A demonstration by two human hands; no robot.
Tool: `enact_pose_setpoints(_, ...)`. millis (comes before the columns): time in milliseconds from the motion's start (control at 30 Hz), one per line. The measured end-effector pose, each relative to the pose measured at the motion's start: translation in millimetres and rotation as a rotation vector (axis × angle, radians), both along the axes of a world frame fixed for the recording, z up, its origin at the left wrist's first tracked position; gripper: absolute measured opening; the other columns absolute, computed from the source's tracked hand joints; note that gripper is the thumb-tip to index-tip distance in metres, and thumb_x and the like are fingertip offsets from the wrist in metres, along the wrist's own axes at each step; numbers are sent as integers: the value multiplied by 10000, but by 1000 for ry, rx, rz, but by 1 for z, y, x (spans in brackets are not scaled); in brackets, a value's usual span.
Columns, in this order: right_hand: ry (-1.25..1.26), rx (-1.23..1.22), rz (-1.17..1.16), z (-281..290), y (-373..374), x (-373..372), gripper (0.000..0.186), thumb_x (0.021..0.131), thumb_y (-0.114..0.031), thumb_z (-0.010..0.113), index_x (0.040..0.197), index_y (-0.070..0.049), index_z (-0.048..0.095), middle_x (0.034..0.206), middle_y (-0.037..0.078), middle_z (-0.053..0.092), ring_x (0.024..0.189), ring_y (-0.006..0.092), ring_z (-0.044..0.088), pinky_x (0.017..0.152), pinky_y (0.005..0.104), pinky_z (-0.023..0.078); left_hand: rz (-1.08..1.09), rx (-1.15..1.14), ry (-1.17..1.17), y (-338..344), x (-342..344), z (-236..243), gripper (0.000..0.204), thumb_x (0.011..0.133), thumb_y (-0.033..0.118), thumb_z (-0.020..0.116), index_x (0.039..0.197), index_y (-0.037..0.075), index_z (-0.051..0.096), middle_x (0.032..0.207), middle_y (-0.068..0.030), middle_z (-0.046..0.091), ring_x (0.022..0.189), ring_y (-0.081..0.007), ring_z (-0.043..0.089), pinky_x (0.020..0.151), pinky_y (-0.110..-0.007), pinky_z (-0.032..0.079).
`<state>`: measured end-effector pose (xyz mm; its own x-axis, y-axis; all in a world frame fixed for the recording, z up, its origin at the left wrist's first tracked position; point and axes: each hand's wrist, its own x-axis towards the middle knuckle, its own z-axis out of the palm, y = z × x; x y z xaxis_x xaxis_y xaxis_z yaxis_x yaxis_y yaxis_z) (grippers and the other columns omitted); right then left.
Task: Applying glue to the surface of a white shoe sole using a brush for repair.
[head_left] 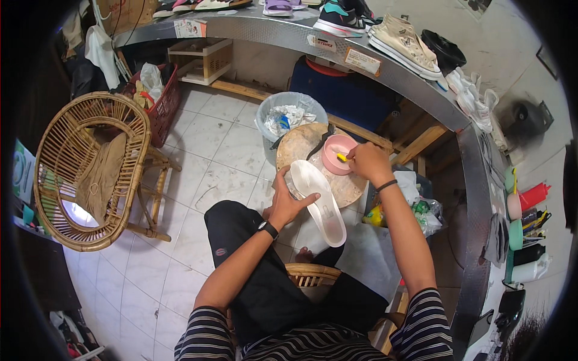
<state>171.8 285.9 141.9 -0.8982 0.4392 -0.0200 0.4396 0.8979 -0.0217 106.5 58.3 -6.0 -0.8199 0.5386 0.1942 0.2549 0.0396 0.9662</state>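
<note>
My left hand (285, 203) is closed on the edge of a pale white shoe sole (327, 218), with the thumb lying on its upper face. The sole is tilted, its narrower end pointing down toward my lap. In my right hand (369, 162) is a small brush with a yellow part (342, 157); the fingers hide the rest of it. Its yellow end is inside a pink bowl (330, 168), where a whitish content shows. The bowl rests on a round, stained work stool (295, 146), beside a dark strap (317, 144).
Behind the stool stands a lined bin (265, 114) with white scraps. A rattan chair (144, 129) is at left, near a red basket (165, 111). A curved metal-edged counter (265, 27) bears several shoes (403, 45). Bagged rubbish (427, 213) lies right of the stool.
</note>
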Motion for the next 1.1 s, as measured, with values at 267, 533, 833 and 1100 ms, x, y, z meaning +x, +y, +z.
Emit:
enact_pose_setpoints(267, 142, -122, 11, -1, -7, 12, 290, 828, -146, 680, 1072, -116, 833, 1040, 225, 762, 978, 392, 738, 919, 457, 588, 42, -96, 4, 3, 4, 2, 982, 741, 467, 928, 1464, 45, 415, 1435, -313, 421, 1395, -452, 413, 1130, -487, 414)
enact_pose_setpoints(533, 77, -217, 10, 18, -3, 19, 304, 843, -174, 686, 1109, -144, 829, 1058, 231, 759, 984, 387, 740, 941, 450, 583, 236, -322, 331, 2, 14, 15, 832, 779, 530, 875, 1409, 113, 527, 1550, -299, 261, 1456, -505, 252, 1140, -625, 273)
enact_pose_setpoints(833, -89, -197, 52, 23, 7, 4, 286, 811, -209, 746, 1080, -196, 843, 1078, 195, 773, 1036, 362, 737, 973, 436, 572, 105, -298, 615, -6, 9, 31, 395, 869, 423, 803, 1059, 91, 701, 1348, -185, 524, 1348, -396, 416, 1051, -511, 317)
enact_pose_setpoints(1100, -35, -83, 39, 28, 2, 8, 278, 817, -217, 727, 1068, -214, 846, 1054, 152, 787, 981, 348, 751, 952, 426, 583, -151, -429, 956, -20, 18, 54, 568, 962, 588, 629, 1038, 29, 695, 1099, -156, 668, 1207, -350, 593, 944, -437, 425)
